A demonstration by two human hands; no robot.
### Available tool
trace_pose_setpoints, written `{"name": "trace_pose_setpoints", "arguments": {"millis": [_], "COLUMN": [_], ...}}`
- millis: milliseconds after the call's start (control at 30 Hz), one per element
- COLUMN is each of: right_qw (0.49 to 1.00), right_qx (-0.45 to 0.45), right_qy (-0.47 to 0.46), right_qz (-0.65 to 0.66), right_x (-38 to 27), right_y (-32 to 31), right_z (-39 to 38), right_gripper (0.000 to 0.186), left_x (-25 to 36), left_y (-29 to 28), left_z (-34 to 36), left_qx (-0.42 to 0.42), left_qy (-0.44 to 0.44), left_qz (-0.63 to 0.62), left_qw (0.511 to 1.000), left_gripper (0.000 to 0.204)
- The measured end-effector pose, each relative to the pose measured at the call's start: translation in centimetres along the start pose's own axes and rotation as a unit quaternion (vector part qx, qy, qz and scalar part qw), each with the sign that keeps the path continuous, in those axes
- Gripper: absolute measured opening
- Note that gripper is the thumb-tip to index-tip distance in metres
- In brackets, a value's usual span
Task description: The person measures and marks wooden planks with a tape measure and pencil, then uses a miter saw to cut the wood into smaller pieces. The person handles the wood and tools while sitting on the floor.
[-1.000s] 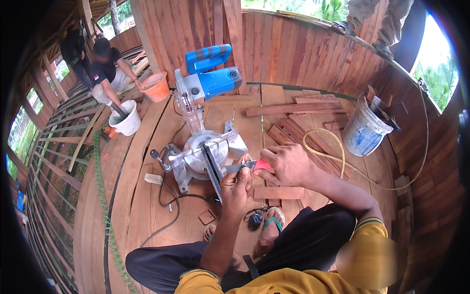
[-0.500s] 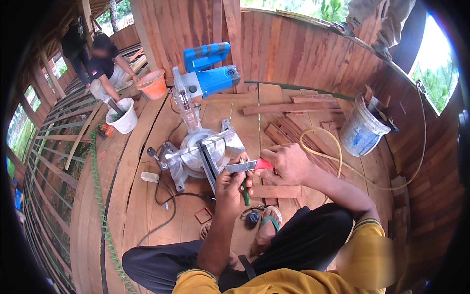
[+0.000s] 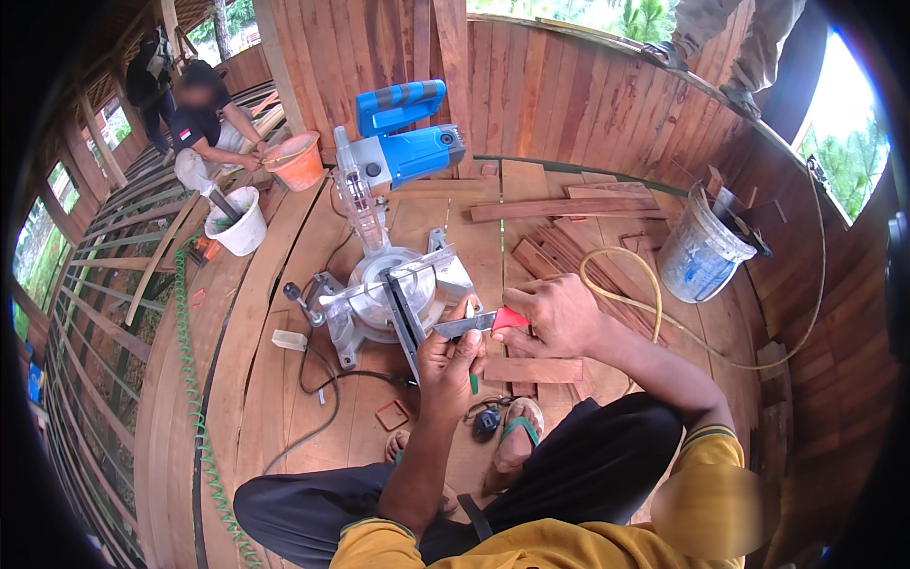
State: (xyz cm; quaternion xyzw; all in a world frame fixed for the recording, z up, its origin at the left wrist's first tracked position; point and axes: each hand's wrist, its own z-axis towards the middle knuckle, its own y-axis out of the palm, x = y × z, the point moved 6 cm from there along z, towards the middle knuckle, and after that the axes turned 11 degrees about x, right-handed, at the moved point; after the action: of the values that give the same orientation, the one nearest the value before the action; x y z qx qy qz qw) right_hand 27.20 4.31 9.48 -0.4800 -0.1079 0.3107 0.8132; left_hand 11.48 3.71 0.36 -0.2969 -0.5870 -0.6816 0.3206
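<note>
Both hands have edged nearer the mitre saw (image 3: 393, 294); the right hand (image 3: 559, 318) grips a red-handled utility knife (image 3: 483, 323), and the left hand (image 3: 453, 358) pinches a green pencil (image 3: 472, 379) under its blade.

both forearms forward, left hand (image 3: 453, 358) and right hand (image 3: 557, 318) close together, fingers curled shut

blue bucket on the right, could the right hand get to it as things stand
Probably not freely. The right hand is closed on the red-handled knife near the miter saw, and the blue bucket stands apart, past the coiled yellow hose. Nothing solid blocks the way, but the hand is occupied.
</note>
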Motion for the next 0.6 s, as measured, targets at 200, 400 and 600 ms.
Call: {"name": "trace_pose_setpoints", "arguments": {"millis": [200,400,600], "right_qw": [0.999,0.999,0.998], "right_qx": [0.015,0.014,0.039], "right_qy": [-0.005,-0.002,-0.007], "right_qz": [-0.028,-0.043,-0.046], "right_x": [-0.31,-0.39,-0.38], "right_y": [0.05,0.22,0.49], "right_z": [0.05,0.15,0.00], "right_gripper": [0.043,0.043,0.044], "left_x": [0.27,-0.11,0.01], "left_y": [0.06,-0.50,-0.67], "left_z": [-0.33,-0.18,0.07], "left_qx": [0.021,0.048,0.073], "left_qy": [0.004,-0.004,-0.028], "left_qz": [0.016,0.016,0.032], "left_qw": [1.000,0.999,0.996], "left_gripper": [0.044,0.036,0.033]}}
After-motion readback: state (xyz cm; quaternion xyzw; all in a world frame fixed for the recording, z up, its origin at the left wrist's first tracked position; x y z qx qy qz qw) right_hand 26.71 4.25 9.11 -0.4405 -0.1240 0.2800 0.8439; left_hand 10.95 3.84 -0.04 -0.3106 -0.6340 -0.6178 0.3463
